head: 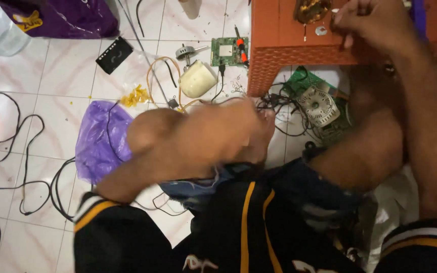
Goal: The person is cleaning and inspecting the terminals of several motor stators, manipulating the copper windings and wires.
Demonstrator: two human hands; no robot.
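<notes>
Even, fairly bright indoor light falls on the glossy white tiled floor [41, 101] at left, shadows stay soft, and motion blur smears the left hand [249, 134] mid-frame.

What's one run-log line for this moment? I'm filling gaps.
right hand: on orange stool, contents unclear | left hand: blurred, near wires | floor: circuit board

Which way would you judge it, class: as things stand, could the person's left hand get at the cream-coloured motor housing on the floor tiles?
Probably yes. The left hand, blurred, hovers just below the cream motor housing, with only loose wires on the tiles between them and nothing solid in the way.
</notes>
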